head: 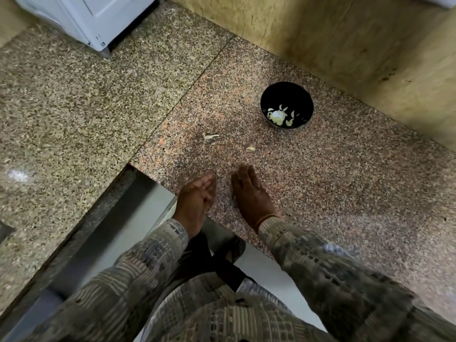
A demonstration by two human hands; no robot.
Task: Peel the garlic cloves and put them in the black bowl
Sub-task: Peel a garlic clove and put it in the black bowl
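The black bowl (287,95) stands on the speckled granite counter (333,183) near the back wall, with a pale garlic piece and several loose cloves (277,116) inside. A garlic stem scrap (210,137) and a small clove or skin piece (250,148) lie on the counter in front of the bowl. My left hand (196,199) is at the counter's front edge, palm turned up, fingers nearly straight, holding nothing. My right hand (251,191) lies palm down on the counter beside it, fingers straight, blurred.
A white appliance (93,18) stands at the back left on the adjoining counter (61,107). A yellowish tiled wall (345,38) rises behind the bowl. Below the counter edge is a dark gap and pale floor (266,270).
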